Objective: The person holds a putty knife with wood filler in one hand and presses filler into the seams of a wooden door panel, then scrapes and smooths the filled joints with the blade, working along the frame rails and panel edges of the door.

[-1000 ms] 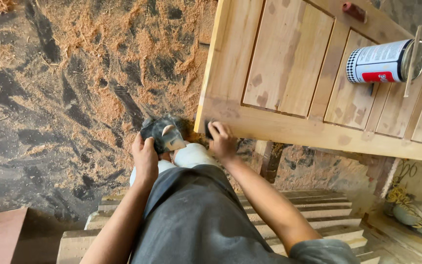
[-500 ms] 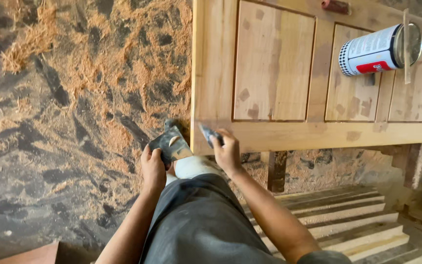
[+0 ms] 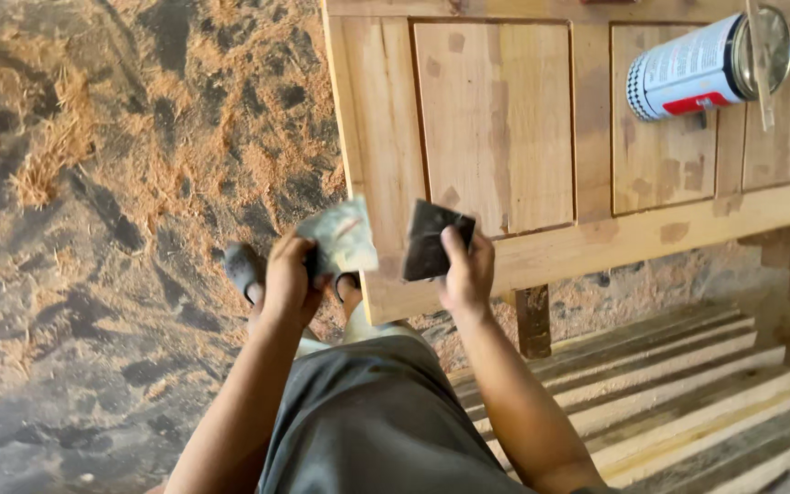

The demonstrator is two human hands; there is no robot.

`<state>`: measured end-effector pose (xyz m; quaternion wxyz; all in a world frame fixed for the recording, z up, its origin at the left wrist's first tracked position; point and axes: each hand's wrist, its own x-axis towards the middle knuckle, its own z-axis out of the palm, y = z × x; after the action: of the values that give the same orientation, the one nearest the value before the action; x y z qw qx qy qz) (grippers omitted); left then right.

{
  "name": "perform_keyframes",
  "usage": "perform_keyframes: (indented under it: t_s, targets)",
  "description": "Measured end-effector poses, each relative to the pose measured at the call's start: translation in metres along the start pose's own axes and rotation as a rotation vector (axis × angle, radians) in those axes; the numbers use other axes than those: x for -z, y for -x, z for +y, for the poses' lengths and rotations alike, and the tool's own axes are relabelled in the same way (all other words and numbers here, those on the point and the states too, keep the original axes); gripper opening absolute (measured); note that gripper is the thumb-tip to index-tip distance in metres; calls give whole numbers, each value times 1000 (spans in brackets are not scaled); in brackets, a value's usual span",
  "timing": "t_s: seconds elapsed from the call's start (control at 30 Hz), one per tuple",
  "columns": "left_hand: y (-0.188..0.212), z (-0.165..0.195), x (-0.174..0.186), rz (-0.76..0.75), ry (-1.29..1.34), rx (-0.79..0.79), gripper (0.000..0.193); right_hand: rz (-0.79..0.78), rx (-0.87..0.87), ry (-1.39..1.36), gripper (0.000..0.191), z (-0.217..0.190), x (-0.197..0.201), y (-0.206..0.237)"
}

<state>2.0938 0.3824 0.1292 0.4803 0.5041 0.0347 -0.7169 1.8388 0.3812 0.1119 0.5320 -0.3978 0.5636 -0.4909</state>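
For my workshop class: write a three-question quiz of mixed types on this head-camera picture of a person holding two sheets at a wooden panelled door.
1. True or false: the left hand holds the pale, worn abrasive sheet.
2. What does the right hand grip?
A. a paintbrush
B. a dark rectangular abrasive sheet
C. a hammer
3. Fill in: the white and red cylindrical tin lies on its ____ on the light brown wooden panelled door.

Key:
1. True.
2. B, the dark rectangular abrasive sheet.
3. Side.
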Motion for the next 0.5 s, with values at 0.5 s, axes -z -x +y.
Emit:
perform_keyframes:
  t_s: [0.5]
  targets:
    - [-39,157,40,-373,-530,50,27,82,-93,50,27,-59,-110,28]
